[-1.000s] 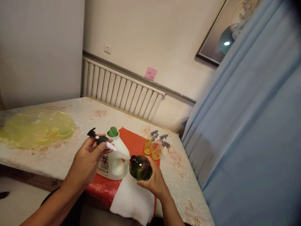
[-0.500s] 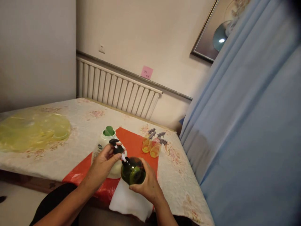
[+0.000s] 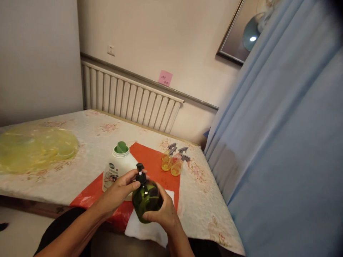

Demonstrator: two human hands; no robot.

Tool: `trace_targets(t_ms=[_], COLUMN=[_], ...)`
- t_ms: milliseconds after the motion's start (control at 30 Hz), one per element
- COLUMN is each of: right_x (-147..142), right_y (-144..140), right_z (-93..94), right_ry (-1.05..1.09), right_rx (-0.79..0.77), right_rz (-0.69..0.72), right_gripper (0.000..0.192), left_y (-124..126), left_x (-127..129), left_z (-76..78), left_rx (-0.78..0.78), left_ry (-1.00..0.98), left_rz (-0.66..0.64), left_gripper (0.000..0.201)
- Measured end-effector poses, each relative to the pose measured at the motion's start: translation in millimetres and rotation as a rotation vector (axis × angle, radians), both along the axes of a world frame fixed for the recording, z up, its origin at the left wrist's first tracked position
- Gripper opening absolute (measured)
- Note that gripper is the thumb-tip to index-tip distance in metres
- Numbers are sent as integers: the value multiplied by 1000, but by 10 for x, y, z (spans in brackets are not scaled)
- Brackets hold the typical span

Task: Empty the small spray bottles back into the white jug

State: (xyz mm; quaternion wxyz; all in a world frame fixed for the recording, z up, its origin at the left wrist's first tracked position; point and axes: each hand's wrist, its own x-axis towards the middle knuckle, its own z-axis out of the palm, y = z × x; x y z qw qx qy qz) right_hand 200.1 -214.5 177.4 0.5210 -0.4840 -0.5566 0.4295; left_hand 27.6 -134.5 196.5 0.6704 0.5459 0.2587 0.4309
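Observation:
A dark green pump bottle (image 3: pixel 146 198), slightly tilted, is in my right hand (image 3: pixel 164 210), which wraps round its right side. On its neck sits a black pump head (image 3: pixel 140 175), pinched by the fingers of my left hand (image 3: pixel 123 187). Behind my hands stands a big white jug (image 3: pixel 125 163) with a printed label and a green scoop or cup (image 3: pixel 121 147) in its mouth. Below the bottle lies a folded white cloth (image 3: pixel 146 230), partly covered by my right hand and the bottle.
Several spray bottles with grey triggers (image 3: pixel 175 166) holding yellow liquid stand on a red sheet (image 3: pixel 150 157). A yellow translucent plastic bag (image 3: pixel 34 146) lies at the left of the flowered tablecloth (image 3: pixel 91 139). A blue curtain (image 3: pixel 273 125) hangs at the right.
The pump head, earlier held tilted with its white stem at the bottle's mouth, now sits down on the neck. The bottle has turned more upright and shifted slightly left.

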Motion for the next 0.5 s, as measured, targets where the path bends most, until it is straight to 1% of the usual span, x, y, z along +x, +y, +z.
trace_targets(t_ms=[67, 200, 300, 433, 500], right_x=[-1, -7, -6, -1, -1], right_y=[-16, -49, -64, -69, -68], right_z=[-7, -6, -5, -31, -44], right_ry=[72, 108, 141, 187, 205], right_rx=[-13, -25, -23, -21, -10], right_rz=[32, 36, 63, 106, 105], right_gripper=[82, 82, 83, 83, 84], left_y=[8, 21, 29, 34, 27], left_x=[1, 12, 20, 19, 12], left_z=[-14, -54, -69, -45, -21], left_rx=[-1, -40, -76, -65, -62], left_ry=[-7, -48, -70, -76, -73], left_rz=[-28, -76, -99, -90, -86], left_gripper=[38, 39, 40, 41, 42])
